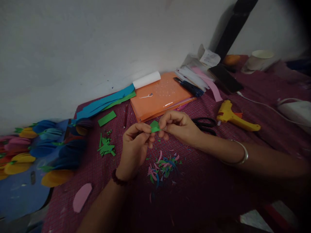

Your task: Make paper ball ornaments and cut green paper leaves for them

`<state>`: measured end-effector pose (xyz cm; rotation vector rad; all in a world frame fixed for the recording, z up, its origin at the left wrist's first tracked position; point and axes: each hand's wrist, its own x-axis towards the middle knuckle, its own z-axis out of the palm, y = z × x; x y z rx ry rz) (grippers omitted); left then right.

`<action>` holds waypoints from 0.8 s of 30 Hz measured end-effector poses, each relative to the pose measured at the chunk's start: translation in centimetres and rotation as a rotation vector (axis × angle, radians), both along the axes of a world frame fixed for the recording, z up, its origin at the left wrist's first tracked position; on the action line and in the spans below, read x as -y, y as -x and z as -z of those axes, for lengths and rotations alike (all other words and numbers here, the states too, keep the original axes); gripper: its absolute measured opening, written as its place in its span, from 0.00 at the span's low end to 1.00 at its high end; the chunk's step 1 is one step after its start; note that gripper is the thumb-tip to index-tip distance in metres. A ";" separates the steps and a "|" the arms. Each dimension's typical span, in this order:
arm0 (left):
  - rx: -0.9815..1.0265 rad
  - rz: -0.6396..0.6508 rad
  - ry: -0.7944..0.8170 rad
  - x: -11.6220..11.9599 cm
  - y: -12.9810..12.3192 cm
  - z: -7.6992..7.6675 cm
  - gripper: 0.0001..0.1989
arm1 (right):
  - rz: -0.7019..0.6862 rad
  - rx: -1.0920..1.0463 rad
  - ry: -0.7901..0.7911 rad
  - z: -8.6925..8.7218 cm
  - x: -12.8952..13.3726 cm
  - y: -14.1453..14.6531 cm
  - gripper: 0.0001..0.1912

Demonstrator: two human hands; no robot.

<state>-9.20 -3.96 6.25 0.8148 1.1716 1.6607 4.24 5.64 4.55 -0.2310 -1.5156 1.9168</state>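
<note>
Between my two hands a small piece of green paper (155, 126) is held up above the table. My left hand (136, 142) pinches its left side with thumb and fingertips. On the other side, my right hand (178, 127) grips the right edge, so its exact outline is partly covered. Below them lies a heap of pink, green and blue paper scraps (164, 166). Black-handled scissors (205, 124) rest just beyond my right wrist. Cut green pieces (107, 146) and a green paper rectangle (107, 118) lie left of my left hand.
An orange folder (160, 94) with a box cutter (188, 86) and white roll (147, 80) lies at the back. To the right are a yellow glue gun (236, 118), a phone (225, 78) and a cup (257, 61). Colourful paper shapes (57, 178) fill the left side.
</note>
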 end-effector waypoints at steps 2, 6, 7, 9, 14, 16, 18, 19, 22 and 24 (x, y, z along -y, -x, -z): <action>0.027 -0.003 0.001 0.0 0.1 0.0 0.03 | 0.001 -0.001 -0.019 0.0 0.0 -0.1 0.02; 0.009 -0.007 0.019 0.0 0.1 -0.1 0.05 | 0.012 0.017 -0.065 -0.2 0.0 -0.1 0.02; -0.010 -0.016 0.026 -0.1 0.0 -0.1 0.07 | 0.015 0.031 -0.076 -0.3 0.0 -0.2 0.02; -0.043 -0.039 0.036 -0.2 -0.3 0.0 0.11 | 0.020 0.050 -0.100 -0.4 0.0 -0.2 0.03; -0.034 -0.054 -0.043 -0.5 -0.6 0.2 0.14 | 0.018 0.060 -0.163 -0.3 -0.2 -0.4 0.04; -0.042 -0.061 -0.090 -0.5 -0.4 0.3 0.14 | 0.024 0.022 -0.150 0.0 -0.4 -0.3 0.04; -0.087 -0.072 -0.137 -0.5 -0.1 0.4 0.14 | 0.061 -0.009 -0.111 0.2 -0.7 -0.2 0.04; -0.122 -0.073 -0.158 -0.5 0.1 0.5 0.14 | 0.083 -0.004 -0.095 0.2 -0.8 -0.2 0.04; -0.244 -0.049 -0.209 -0.3 0.5 0.8 0.13 | 0.072 0.143 -0.145 -0.3 -0.8 -0.1 0.09; -0.312 -0.022 -0.230 -0.2 0.6 1.1 0.13 | -0.019 0.255 -0.233 -0.7 -0.7 -0.1 0.12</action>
